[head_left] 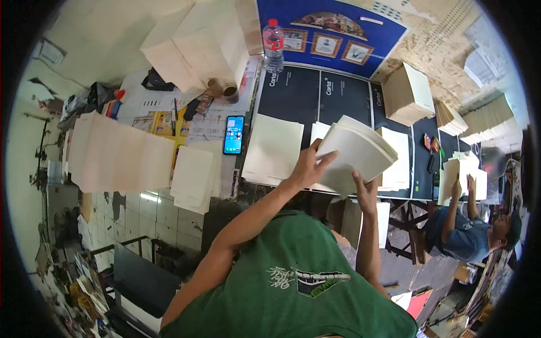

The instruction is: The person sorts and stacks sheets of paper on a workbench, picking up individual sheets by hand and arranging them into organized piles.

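My left hand (pixel 309 165) grips the upper left edge of a sheaf of cream paper sheets (pixel 358 155), thumb on top. At its lower edge, my right hand (pixel 366 190) pinches the same sheaf. The paper bows between both hands, tilted above the table, and its layers show along the right edge. Close by on the left lies a flat stack of cream sheets (pixel 274 147). Another stack of sheets (pixel 397 163) is partly covered by the sheaf on the right. Some fingers of both hands are hidden behind the paper.
A phone with a lit screen (pixel 233 135) lies left of the stacks. A water bottle (pixel 273 48) stands at the back of the dark tabletop (pixel 287 96). Tall paper piles (pixel 408 94) rise at the back right. A co-worker (pixel 462 231) handles paper at far right.
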`<control>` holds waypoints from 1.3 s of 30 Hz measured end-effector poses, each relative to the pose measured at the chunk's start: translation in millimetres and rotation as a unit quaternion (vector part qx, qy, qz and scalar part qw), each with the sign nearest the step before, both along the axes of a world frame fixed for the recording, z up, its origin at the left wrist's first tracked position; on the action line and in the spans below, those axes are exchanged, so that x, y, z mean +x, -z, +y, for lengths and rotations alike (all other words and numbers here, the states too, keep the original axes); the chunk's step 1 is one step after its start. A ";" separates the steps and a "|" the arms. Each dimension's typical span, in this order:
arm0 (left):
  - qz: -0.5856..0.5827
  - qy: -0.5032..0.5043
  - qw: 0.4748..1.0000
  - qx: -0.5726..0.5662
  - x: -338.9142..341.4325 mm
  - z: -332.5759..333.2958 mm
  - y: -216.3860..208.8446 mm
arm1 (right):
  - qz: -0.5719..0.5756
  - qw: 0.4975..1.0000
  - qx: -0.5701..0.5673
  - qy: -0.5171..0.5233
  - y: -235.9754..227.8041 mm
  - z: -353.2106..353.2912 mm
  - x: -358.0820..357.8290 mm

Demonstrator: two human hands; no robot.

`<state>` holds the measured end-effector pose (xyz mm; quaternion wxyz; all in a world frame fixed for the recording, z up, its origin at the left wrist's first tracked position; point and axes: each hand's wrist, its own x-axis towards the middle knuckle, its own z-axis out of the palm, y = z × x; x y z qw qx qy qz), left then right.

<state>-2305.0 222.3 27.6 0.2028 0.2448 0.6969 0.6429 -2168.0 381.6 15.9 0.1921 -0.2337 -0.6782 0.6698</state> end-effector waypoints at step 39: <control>0.123 0.035 0.991 0.046 4.9 42.1 54.6 | 0.041 0.994 0.009 0.097 75.5 58.7 8.8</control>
